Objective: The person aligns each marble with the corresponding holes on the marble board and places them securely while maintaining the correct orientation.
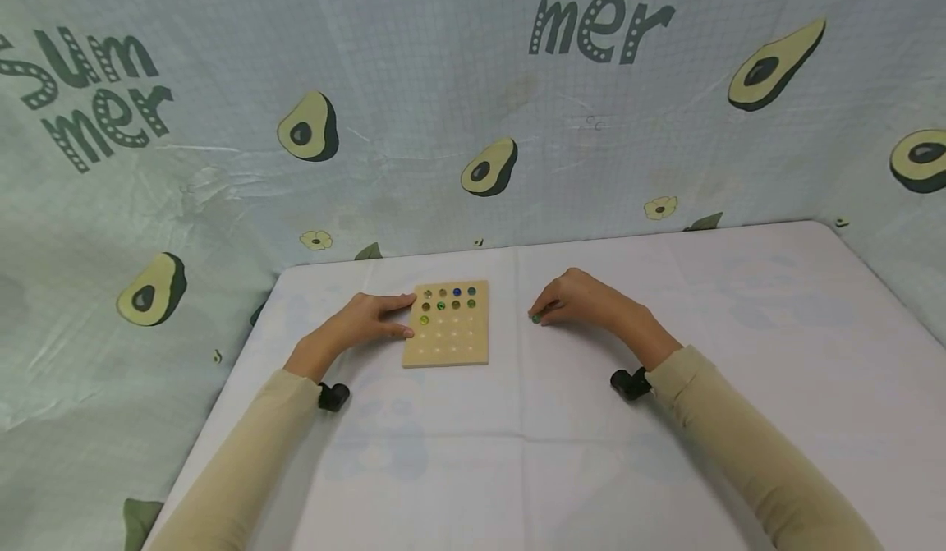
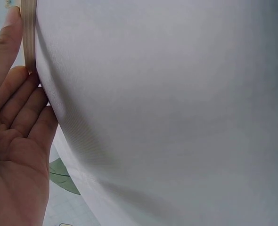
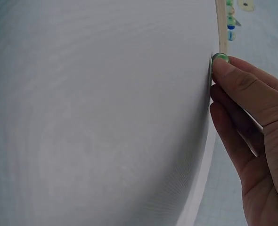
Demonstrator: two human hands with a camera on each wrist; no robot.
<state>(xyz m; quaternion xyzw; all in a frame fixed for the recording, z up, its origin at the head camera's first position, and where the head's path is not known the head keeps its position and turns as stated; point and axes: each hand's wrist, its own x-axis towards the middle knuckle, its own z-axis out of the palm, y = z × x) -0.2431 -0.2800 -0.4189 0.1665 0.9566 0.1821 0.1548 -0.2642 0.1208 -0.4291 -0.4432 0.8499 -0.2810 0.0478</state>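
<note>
A square wooden board [image 1: 479, 346] with rows of round hollows lies on the table. Glass marbles fill its two far rows, and a yellow-green marble [image 1: 424, 320] sits at the left of the third. My left hand [image 1: 360, 321] rests against the board's left edge, thumb and forefinger spread and fairly straight; in the left wrist view its other fingers lie by the board's side [image 2: 29, 37]. To the right of the board, my right hand [image 1: 584, 298] pinches a green marble [image 3: 221, 57] between thumb and fingertips, low over the tabletop.
A white cloth covers the table [image 1: 473, 469], whose far edge runs along a hanging sheet [image 1: 399, 181] printed with avocados and lettering. A black wrist camera [image 1: 335, 397] sits on the left wrist and another camera [image 1: 630, 384] on the right.
</note>
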